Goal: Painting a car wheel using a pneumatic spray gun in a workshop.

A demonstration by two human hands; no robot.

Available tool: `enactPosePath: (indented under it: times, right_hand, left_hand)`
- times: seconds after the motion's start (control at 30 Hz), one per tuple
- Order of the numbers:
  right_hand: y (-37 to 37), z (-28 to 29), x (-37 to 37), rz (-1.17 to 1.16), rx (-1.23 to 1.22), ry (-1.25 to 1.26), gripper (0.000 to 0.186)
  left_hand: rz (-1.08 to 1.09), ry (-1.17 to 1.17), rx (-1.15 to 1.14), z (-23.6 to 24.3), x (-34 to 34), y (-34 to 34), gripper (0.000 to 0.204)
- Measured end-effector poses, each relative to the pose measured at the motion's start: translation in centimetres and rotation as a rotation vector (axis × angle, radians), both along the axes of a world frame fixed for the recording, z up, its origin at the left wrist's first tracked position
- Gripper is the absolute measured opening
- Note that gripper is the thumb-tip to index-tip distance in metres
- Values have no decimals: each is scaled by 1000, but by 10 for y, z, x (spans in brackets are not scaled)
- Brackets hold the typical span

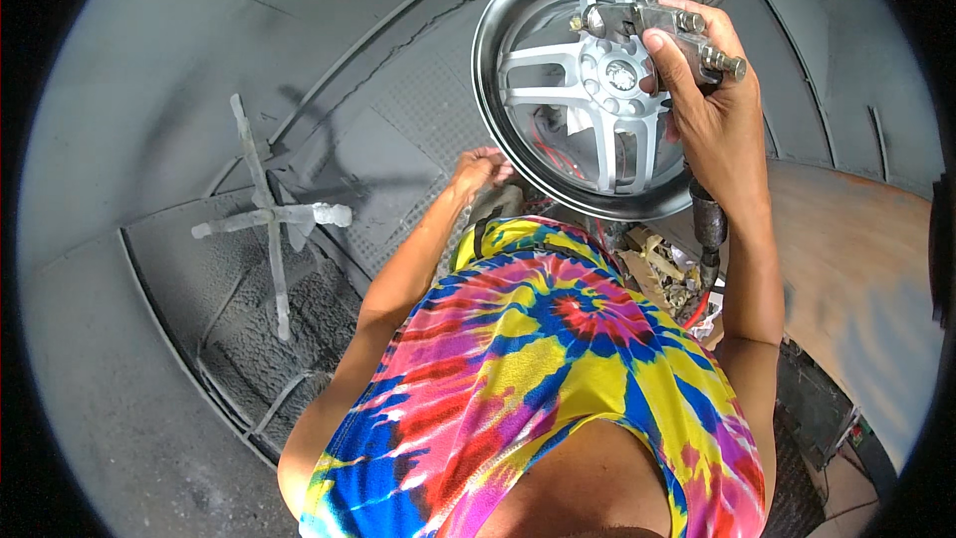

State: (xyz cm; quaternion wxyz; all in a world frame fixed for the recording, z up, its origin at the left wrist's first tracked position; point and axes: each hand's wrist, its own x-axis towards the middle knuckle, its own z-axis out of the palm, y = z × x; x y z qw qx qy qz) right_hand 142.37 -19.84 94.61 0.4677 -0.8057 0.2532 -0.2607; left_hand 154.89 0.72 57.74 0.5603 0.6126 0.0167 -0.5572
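Note:
A silver alloy wheel rim [601, 154] with paired spokes and a round centre hub faces up in front of me. In my right hand [712, 90] is a metal spray gun [665, 22] with a grey cup, held over the right part of the rim. My fingers wrap its handle, and the hose fitting hangs below my wrist. My left hand [485, 167] is at the rim's lower left edge, its fingers curled in against that edge. How firmly the fingertips hold it is hard to see. What bears the rim is hidden beneath it.
A cross-shaped stand [267, 217] coated in grey paint is at the left, beside a dark, crusted filter panel [269, 339]. Grey booth walls curve around. At the right is a large tan panel [846, 259]; crumpled scraps [662, 269] and a red hose [697, 311] lie below the rim.

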Motion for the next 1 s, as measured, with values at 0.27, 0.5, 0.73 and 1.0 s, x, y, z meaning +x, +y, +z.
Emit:
enactPosePath:
  times: [0.27, 0.5, 0.73, 1.0]
  right_hand:
    - [12, 2, -17, 103, 151, 169, 26]
    - [12, 8, -17, 77, 175, 217, 26]
    - [6, 5, -9, -32, 37, 60, 28]
    - [15, 2, -24, 72, 156, 82, 26]
  left_hand:
    - [215, -131, -37, -2, 35, -22, 16]
    - [238, -129, -52, -9, 26, -24, 15]
    - [202, -89, -69, -7, 15, -20, 16]
    - [134, -23, -84, 0, -27, -7, 19]
